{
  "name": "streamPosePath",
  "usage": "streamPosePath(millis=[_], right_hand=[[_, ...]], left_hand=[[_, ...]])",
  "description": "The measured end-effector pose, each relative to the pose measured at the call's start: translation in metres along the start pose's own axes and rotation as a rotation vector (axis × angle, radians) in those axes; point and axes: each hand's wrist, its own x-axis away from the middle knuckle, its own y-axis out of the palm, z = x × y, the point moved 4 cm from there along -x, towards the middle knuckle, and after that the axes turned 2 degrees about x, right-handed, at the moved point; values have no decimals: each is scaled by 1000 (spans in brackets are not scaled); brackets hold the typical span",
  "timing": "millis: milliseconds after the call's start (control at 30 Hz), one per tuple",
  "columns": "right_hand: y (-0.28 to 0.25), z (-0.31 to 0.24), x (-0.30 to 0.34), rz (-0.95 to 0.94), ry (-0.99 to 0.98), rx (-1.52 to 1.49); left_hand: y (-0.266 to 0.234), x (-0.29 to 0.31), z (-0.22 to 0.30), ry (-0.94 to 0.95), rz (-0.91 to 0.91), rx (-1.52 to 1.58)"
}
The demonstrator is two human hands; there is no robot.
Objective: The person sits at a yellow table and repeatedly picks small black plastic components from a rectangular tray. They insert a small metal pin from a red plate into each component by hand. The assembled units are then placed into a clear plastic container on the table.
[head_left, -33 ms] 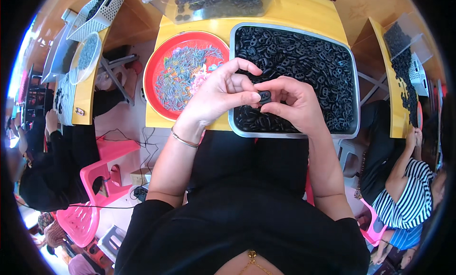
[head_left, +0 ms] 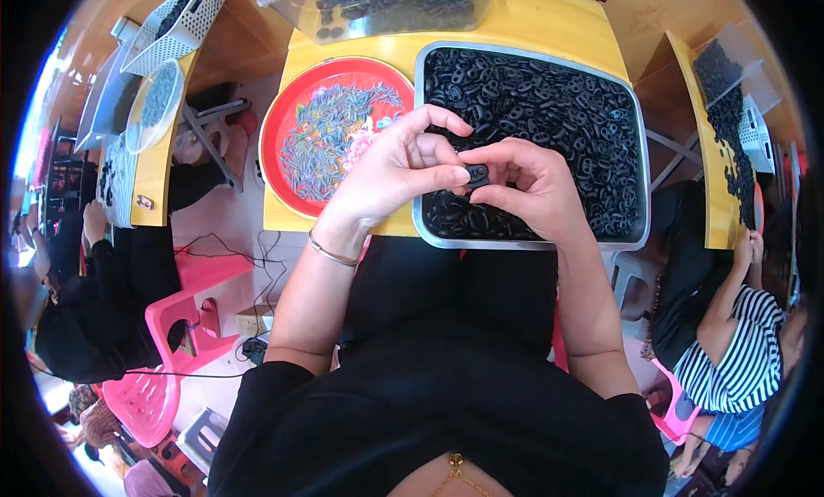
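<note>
Over the near left part of a metal tray (head_left: 642,166), both hands meet at a small black two-holed cord lock (head_left: 476,175). My right hand (head_left: 534,184) pinches it between thumb and forefinger. The thumb of my left hand (head_left: 403,166) presses against its left end, with other fingers curled behind and the forefinger arched above, apart from it. Whether the left fingertips hold a second small part is hidden. Loose black cord locks (head_left: 558,111) fill the metal tray. Left of it, a round red tray (head_left: 273,158) holds many thin small springs (head_left: 330,154).
A clear plastic bin (head_left: 395,21) of dark parts stands at the far side of the yellow table (head_left: 369,46). People sit at side tables, one in a striped shirt (head_left: 730,351) at right. A pink chair (head_left: 167,325) and cables (head_left: 275,269) are on the left floor.
</note>
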Motion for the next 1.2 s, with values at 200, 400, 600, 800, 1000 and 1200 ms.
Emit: streamPosePath(millis=[200,400,600,800,1000,1200], right_hand=[[1,4,2,6,15,-13],[-1,-7,2,20,-44,103],[-2,-22,5,48,-92,160],[-21,-16,4,-28,34,-107],[-36,-21,4,35,62,-97],[-41,-8,3,68,77,-99]], left_hand=[[1,1,2,3,-4,-60],[4,2,5,15,-38,-63],[12,2,19,59,-73,-90],[-22,-37,111,355,214,-645],[-66,-84,183,577,470,-1254],[-35,-21,127,439,191,-1461]])
